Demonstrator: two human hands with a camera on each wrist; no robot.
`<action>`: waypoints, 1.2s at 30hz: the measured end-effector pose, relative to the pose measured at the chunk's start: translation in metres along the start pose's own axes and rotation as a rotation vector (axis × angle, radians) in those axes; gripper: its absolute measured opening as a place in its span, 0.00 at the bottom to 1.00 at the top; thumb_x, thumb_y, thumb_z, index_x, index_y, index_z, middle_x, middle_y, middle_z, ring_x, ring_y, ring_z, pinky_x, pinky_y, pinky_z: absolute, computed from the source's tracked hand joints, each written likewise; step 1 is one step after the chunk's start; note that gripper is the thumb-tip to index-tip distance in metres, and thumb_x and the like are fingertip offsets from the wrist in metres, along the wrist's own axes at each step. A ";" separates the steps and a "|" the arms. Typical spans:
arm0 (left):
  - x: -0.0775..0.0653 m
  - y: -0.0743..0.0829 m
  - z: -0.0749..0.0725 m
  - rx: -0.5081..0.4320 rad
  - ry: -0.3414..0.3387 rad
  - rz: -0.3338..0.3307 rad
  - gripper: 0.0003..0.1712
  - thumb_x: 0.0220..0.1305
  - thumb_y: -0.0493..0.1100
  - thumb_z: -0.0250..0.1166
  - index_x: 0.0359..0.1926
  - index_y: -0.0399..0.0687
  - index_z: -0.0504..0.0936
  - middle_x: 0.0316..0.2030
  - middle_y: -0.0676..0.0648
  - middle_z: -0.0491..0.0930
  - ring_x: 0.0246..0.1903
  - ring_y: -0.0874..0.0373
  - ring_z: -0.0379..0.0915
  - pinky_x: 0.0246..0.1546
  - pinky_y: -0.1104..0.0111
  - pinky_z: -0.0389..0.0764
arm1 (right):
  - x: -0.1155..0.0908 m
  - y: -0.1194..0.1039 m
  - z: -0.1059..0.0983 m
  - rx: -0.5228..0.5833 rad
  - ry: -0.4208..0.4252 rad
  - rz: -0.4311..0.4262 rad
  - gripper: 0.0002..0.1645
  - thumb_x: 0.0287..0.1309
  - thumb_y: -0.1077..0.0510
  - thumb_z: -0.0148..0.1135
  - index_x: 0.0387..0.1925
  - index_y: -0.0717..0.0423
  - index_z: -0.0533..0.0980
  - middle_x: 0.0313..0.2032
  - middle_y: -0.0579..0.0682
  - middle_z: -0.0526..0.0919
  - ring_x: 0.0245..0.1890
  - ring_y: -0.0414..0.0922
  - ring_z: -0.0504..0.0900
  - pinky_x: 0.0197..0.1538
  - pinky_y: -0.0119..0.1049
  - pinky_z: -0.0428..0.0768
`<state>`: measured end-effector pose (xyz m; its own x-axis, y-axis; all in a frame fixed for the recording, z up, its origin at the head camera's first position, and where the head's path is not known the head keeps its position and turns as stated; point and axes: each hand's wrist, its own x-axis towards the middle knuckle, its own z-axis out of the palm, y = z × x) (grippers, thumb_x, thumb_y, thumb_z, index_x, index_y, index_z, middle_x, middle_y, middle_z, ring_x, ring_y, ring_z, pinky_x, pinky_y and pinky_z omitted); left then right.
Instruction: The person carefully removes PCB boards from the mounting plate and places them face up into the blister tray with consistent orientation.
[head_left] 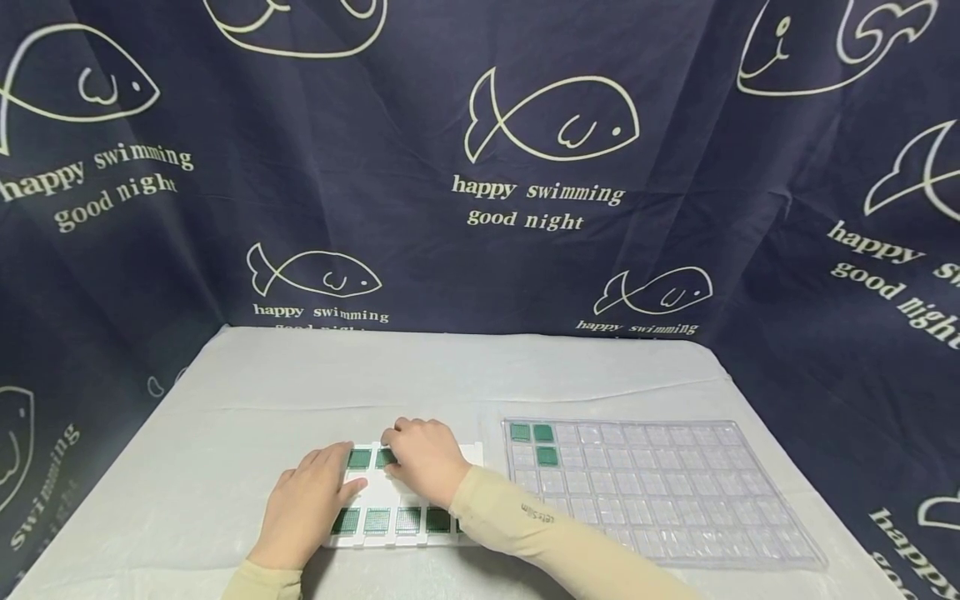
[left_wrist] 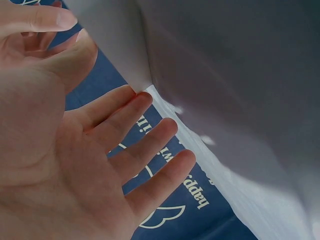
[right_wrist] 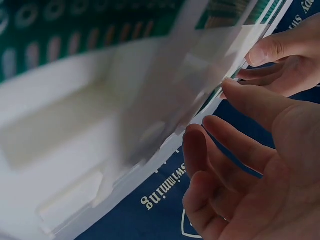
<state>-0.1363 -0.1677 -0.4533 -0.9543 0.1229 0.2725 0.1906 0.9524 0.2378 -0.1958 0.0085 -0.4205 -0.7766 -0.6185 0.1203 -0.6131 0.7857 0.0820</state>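
Observation:
A white slotted tray [head_left: 382, 492] lies on the table, with small green circuit boards [head_left: 377, 521] in its front row and at its back left. My left hand [head_left: 303, 500] rests along the tray's left side, its fingers fairly straight beside the back-left board [head_left: 359, 459]. With thumb and index finger, my right hand [head_left: 431, 458] pinches another green circuit board [head_left: 385, 457] by its edges in the back row. That board's green edge also shows between the right fingertips in the right wrist view. My right forearm hides the tray's front right corner.
To the right lies a clear plastic compartment tray [head_left: 622, 483]; a few green boards [head_left: 543, 433] sit in its back-left compartments. White cloth [head_left: 450, 367] covers the table. A dark blue fish-print curtain [head_left: 420, 208] hangs behind and at both sides.

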 end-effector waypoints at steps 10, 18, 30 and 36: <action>0.000 0.001 -0.001 0.007 -0.019 -0.010 0.34 0.60 0.53 0.73 0.61 0.39 0.77 0.56 0.41 0.84 0.55 0.44 0.81 0.44 0.45 0.82 | 0.003 -0.001 0.003 0.008 0.001 -0.013 0.18 0.57 0.43 0.74 0.46 0.45 0.85 0.38 0.40 0.85 0.34 0.37 0.84 0.33 0.26 0.79; 0.000 0.000 0.000 0.007 -0.010 -0.003 0.34 0.60 0.53 0.74 0.61 0.39 0.78 0.55 0.41 0.84 0.54 0.44 0.81 0.43 0.45 0.83 | 0.005 -0.002 0.007 -0.005 -0.006 -0.024 0.16 0.57 0.44 0.74 0.43 0.45 0.85 0.36 0.40 0.84 0.31 0.36 0.82 0.31 0.25 0.76; 0.001 0.000 0.000 -0.004 -0.029 -0.012 0.33 0.60 0.53 0.73 0.61 0.40 0.77 0.56 0.41 0.84 0.56 0.44 0.80 0.44 0.44 0.82 | 0.006 -0.004 0.004 -0.028 -0.026 -0.025 0.16 0.57 0.44 0.74 0.44 0.46 0.84 0.36 0.40 0.85 0.31 0.36 0.83 0.32 0.25 0.77; 0.001 0.000 0.000 -0.004 -0.032 -0.010 0.33 0.60 0.53 0.73 0.61 0.40 0.77 0.55 0.41 0.84 0.55 0.44 0.81 0.43 0.45 0.83 | 0.006 -0.006 0.003 -0.051 -0.021 -0.030 0.16 0.57 0.44 0.74 0.43 0.45 0.85 0.35 0.40 0.85 0.31 0.36 0.83 0.31 0.25 0.77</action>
<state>-0.1374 -0.1679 -0.4526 -0.9629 0.1222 0.2405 0.1819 0.9524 0.2446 -0.1974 0.0003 -0.4235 -0.7609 -0.6417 0.0962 -0.6286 0.7658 0.1360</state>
